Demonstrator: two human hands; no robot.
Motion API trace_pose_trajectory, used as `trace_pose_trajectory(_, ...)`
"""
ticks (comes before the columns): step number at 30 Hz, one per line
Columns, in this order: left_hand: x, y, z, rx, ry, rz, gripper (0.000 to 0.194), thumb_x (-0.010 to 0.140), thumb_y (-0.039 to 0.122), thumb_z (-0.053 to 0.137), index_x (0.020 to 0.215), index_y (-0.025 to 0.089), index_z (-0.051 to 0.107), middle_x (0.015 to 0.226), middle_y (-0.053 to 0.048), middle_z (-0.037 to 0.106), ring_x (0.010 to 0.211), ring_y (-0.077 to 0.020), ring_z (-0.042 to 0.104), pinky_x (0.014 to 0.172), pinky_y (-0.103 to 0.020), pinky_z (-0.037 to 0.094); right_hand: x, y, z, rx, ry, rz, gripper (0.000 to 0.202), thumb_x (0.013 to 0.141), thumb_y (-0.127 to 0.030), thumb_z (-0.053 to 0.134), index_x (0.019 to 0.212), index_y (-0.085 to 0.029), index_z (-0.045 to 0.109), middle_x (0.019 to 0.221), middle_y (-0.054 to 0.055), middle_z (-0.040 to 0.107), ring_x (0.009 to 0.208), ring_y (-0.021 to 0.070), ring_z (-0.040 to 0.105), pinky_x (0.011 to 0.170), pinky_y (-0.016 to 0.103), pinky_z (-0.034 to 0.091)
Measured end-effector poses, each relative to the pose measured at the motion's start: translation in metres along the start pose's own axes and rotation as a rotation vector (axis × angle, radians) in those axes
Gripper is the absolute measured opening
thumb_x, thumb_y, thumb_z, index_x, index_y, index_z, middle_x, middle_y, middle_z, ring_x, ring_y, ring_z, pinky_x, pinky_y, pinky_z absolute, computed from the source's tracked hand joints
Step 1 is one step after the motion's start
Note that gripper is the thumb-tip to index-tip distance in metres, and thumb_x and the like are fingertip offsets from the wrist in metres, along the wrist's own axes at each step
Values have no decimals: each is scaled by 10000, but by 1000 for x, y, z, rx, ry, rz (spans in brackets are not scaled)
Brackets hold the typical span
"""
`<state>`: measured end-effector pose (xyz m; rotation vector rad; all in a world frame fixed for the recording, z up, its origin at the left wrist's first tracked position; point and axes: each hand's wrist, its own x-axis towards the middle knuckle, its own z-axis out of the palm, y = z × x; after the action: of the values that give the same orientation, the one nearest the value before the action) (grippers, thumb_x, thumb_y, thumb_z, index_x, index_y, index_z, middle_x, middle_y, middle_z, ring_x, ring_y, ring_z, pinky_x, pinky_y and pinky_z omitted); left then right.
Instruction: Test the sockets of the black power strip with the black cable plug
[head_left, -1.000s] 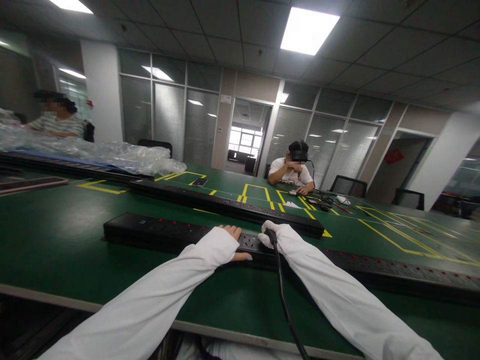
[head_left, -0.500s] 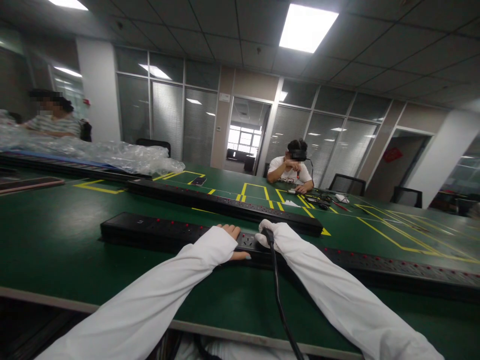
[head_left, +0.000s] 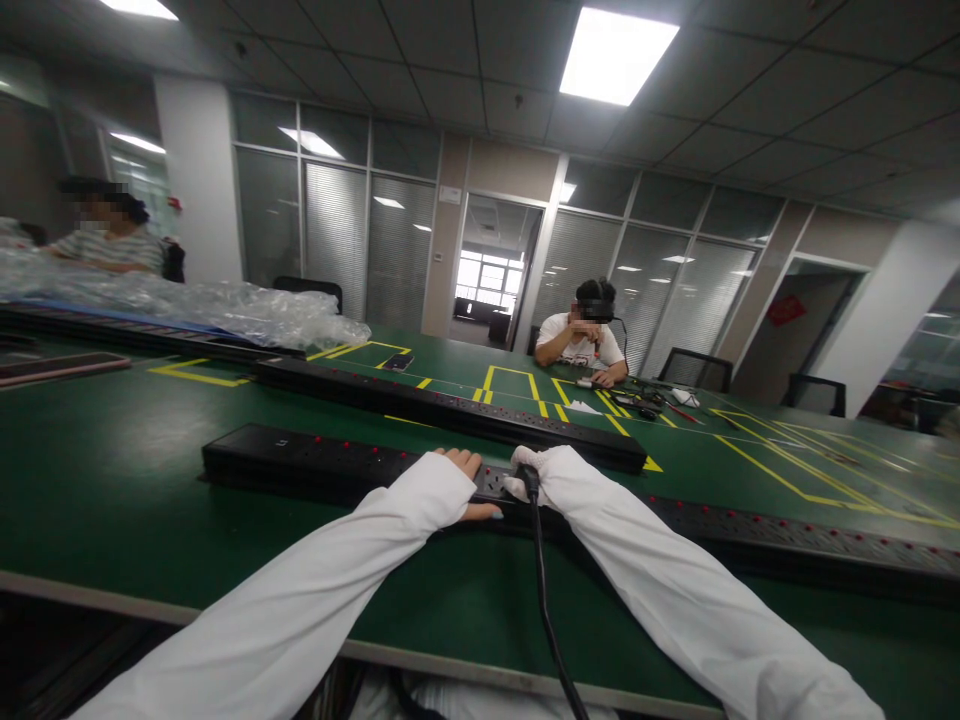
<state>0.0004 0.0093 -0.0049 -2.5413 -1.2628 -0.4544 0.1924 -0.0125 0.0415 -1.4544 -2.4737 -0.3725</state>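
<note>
A long black power strip with red lights along its top lies on the green table in front of me. My left hand is closed across it, fingers over the top and thumb down the near side. Just to the right, my right hand, in a white glove, grips a black plug low over the sockets. Whether its pins are in a socket is hidden by the hand. From the plug a black cable runs down over the table's front edge.
Beyond mine lies a second black power strip; another strip extends to the right. Clear plastic wrap is heaped at the far left, with a phone nearby. A person sits across the table beside cables, another person at left.
My right hand has shifted slightly left and down along the strip with the plug, and the cable has swung left with it. My left hand has stayed in place.
</note>
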Motion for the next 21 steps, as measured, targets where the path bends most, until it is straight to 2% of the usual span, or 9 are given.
trace_pose_trajectory(5,-2,1,0,4,37,4,727,585,753,315,968,156,476,847,-92,550,799,-267,513,709,-384,360,0,0,-4,-61,-2,-38,336,654,-513,467,823,-234,547,462,-48,420,427,36,306,451,163,186)
trace_pose_trajectory(12,-1,3,-3,8,6,27,742,578,761,313,959,148,483,831,-97,559,803,-273,518,701,-384,358,1,2,8,31,62,-21,288,685,-444,451,778,-195,561,467,-25,423,403,33,307,434,193,179)
trace_pose_trajectory(16,-3,7,-6,-5,51,29,714,592,747,322,962,157,479,838,-87,558,802,-258,519,711,-373,361,-1,2,6,18,85,-6,281,683,-449,447,765,-206,563,457,-33,420,409,32,320,436,189,191)
trace_pose_trajectory(21,-3,12,-12,-27,43,58,670,613,717,349,986,173,463,871,-80,560,829,-249,522,725,-367,368,1,-11,1,8,86,7,260,682,-433,433,774,-216,542,466,-42,438,411,33,336,430,174,186)
